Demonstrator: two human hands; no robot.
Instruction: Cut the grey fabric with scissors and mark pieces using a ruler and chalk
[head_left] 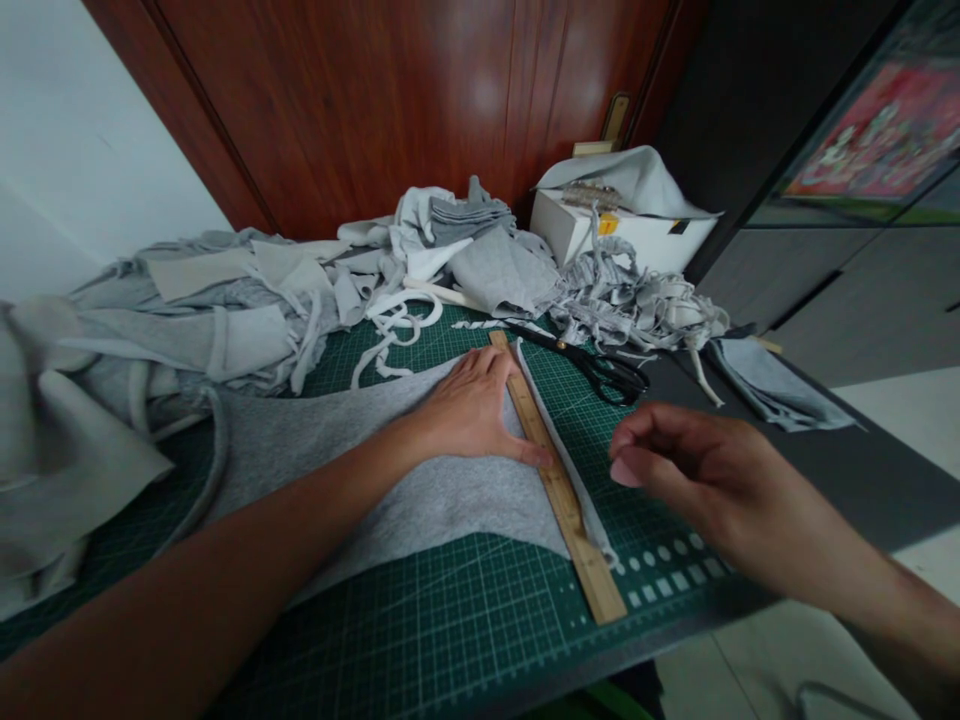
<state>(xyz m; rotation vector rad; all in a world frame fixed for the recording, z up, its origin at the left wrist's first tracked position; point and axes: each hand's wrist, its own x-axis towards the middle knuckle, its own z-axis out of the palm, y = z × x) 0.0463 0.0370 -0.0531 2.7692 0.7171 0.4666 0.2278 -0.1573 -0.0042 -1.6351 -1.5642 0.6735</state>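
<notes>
The left hand (472,405) is spread out and pushes down on a wooden ruler (564,500). Its thumb and fingers are wide apart, and it does not wrap around anything. The ruler lies on a big gray cloth (450,500), close to one end, and a thin curled edge of the cloth peeks out past the ruler's right side. The ruler's near end sticks out past the cloth.

The right hand (712,480) is up in the air, to the right of the ruler. Its fingers are curled, with the thumb close to the pointing finger. I cannot tell if it pinches something small.

Under the cloth is a green mat (420,620) with lines, on a dark surface (862,480). Black scissors (611,375) lie just past the ruler's far part. White strips (390,330) curl behind the cloth. Farther back are a heap of gray cloths (202,290), a stringy tangle (630,300) and a white box (577,235). Behind them is a brown door (375,110).
</notes>
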